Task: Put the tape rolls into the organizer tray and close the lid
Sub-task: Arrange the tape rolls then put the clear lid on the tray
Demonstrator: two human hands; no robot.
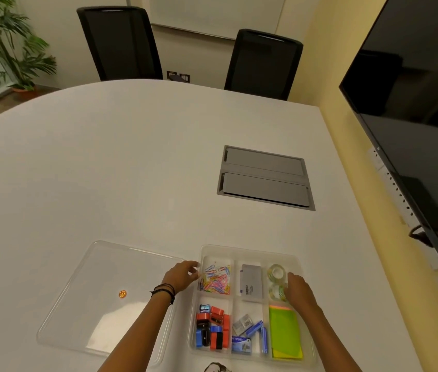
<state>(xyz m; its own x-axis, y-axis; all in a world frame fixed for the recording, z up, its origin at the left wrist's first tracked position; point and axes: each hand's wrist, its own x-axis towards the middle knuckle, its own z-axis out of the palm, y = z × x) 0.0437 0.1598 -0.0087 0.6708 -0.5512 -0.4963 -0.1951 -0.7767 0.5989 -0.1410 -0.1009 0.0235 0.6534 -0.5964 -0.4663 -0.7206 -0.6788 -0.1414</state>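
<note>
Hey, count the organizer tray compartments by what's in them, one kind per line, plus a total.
Tape rolls: 1
Paper clips: 1
Grey card pack: 1
Sharpeners: 1
Staple boxes: 1
Sticky notes: 1
Total compartments in the organizer tray: 6

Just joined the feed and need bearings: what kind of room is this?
Probably an office meeting room: a large white table with a built-in cable hatch, black office chairs and a wall screen.

Two tape rolls [275,281], one six-compartment organizer tray [250,250], one clear lid [100,285], two chairs [120,41] at 12 o'clock.
</note>
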